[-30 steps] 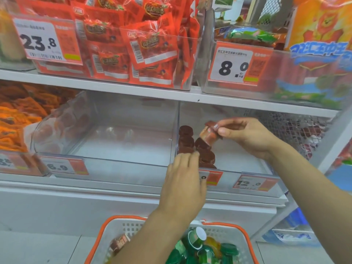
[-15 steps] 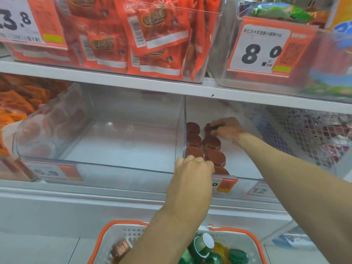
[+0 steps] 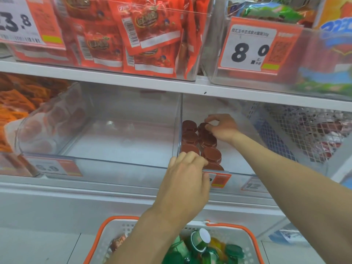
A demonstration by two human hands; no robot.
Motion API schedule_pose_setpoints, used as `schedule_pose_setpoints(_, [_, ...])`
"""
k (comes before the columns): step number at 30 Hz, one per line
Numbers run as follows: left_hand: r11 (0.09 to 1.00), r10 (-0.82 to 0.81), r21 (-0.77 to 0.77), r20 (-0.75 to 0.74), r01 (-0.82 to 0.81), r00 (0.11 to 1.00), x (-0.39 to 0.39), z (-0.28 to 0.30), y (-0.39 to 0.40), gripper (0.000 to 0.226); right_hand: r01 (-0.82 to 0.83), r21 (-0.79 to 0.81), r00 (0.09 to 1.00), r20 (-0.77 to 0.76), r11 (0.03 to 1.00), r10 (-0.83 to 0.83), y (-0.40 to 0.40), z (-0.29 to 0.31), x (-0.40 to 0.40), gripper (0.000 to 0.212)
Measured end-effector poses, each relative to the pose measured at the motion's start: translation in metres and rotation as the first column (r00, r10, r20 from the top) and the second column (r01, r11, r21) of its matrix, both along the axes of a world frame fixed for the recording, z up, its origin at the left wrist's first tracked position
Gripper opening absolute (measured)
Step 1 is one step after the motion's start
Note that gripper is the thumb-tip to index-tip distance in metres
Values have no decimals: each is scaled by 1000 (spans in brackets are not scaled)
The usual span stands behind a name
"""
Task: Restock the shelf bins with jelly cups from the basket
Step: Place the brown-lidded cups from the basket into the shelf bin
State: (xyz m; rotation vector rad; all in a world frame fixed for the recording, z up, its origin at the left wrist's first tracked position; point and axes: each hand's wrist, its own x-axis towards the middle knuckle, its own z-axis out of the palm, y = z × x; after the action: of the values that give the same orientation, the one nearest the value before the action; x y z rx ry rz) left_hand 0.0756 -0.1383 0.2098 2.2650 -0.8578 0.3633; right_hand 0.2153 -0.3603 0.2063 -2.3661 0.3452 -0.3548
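Gripping the clear bin's (image 3: 190,169) front edge, the left hand (image 3: 185,180) steadied it. The right hand (image 3: 222,127) pinched a brown jelly cup (image 3: 202,127) at the rear of the rows; light and probably slippery, it suited a rim hold.

Price card (image 3: 253,45) on upper right bin reads 8.0, upper left card (image 3: 19,21) cut off, perhaps 23.8, lower left tag (image 3: 48,167) blurred, seemingly 6.9

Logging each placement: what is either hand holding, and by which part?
The right hand pinches a brown jelly cup by its rim; the left hand grips the bin's front edge.
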Motion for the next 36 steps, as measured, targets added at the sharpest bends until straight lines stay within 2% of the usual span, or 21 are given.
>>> schedule_pose_setpoints(2, [994,-8,-110,8,9,1000,-5,3,3,18,8,-41,996,85,999,-5,4,17,-15,14])
schedule_pose_setpoints(4, [978,11,-207,85,7,996,-9,1,6,12,-39,-52,983,178,998,48,12,37,-36,14])
schedule_pose_setpoints(7, [970,-22,-240,81,41,996,-17,-13,16,10,-135,-45,940,309,990,142,36,61,-85,16])
schedule_pose_setpoints(9, [988,-44,-152,-11,41,999,-24,-30,26,10,-125,-27,865,487,992,122,58,61,-124,17])
schedule_pose_setpoints(11, [998,13,64,-147,-3,989,-33,-57,37,16,-140,15,756,647,990,97,82,52,-162,16])
schedule_pose_setpoints(13, [956,113,294,-333,-11,936,-43,-93,50,33,-243,-17,702,687,970,188,101,32,-192,14])
schedule_pose_setpoints(15, [872,225,489,-421,11,879,-56,-131,70,52,-334,-127,712,615,934,338,113,5,-211,10])
schedule_pose_setpoints(17, [718,330,695,-386,37,861,-68,-167,95,66,-389,-165,765,490,906,418,122,-28,-224,6])
schedule_pose_setpoints(19, [558,393,828,-330,63,858,-75,-193,123,77,-389,-64,856,344,919,386,129,-59,-238,5])
schedule_pose_setpoints(21, [483,432,873,-306,70,848,-68,-210,144,85,-361,5,927,110,933,358,136,-84,-247,10])
schedule_pose_setpoints(22, [497,458,865,-326,66,827,-62,-216,152,91,-373,13,927,-36,928,374,140,-96,-249,12])
schedule_pose_setpoints(24, [566,493,823,-383,46,781,-50,-222,157,98,-427,69,856,-291,901,428,155,-118,-250,13])
schedule_pose_setpoints(26, [612,479,790,-417,47,773,-42,-227,155,98,-435,160,781,-423,886,459,176,-139,-252,12])
schedule_pose_setpoints(30, [591,454,798,-448,116,770,-39,-246,148,92,-395,224,717,-532,891,451,218,-170,-257,17])
schedule_pose_setpoints(33, [607,422,793,-372,47,827,-38,-258,149,79,-399,187,719,-544,898,433,231,-189,-252,21])
schedule_pose_setpoints(36, [623,425,782,-349,9,835,-36,-260,152,87,-402,112,749,-532,909,396,236,-203,-240,29])
